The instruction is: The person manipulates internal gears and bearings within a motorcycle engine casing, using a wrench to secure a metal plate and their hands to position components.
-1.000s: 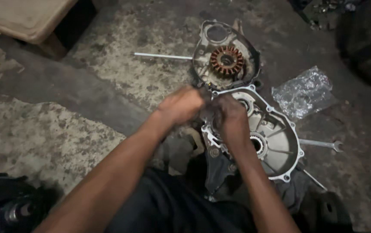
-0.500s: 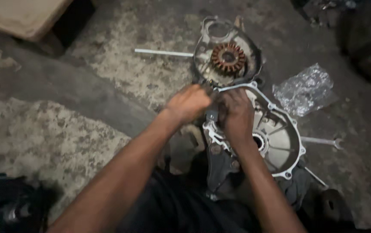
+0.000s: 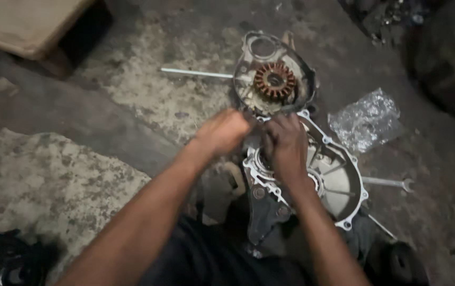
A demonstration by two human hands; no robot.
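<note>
Head view: both hands, left (image 3: 226,132) and right (image 3: 286,145), seemingly closed, blur over the engine case (image 3: 333,180); small parts could slip.

Both hands on a silver engine case cover (image 3: 338,180) lying on the concrete floor (image 3: 132,95). Left hand (image 3: 225,132) curled at cover's top-left edge, right hand (image 3: 286,145) flat on its upper part; fingertips blurred, grip unclear. Stator cover w/ copper coils (image 3: 274,80) just beyond, touching. Thin rod (image 3: 195,73) to its left. Crumpled plastic bag (image 3: 368,119) and wrench (image 3: 389,183) at right.
</note>
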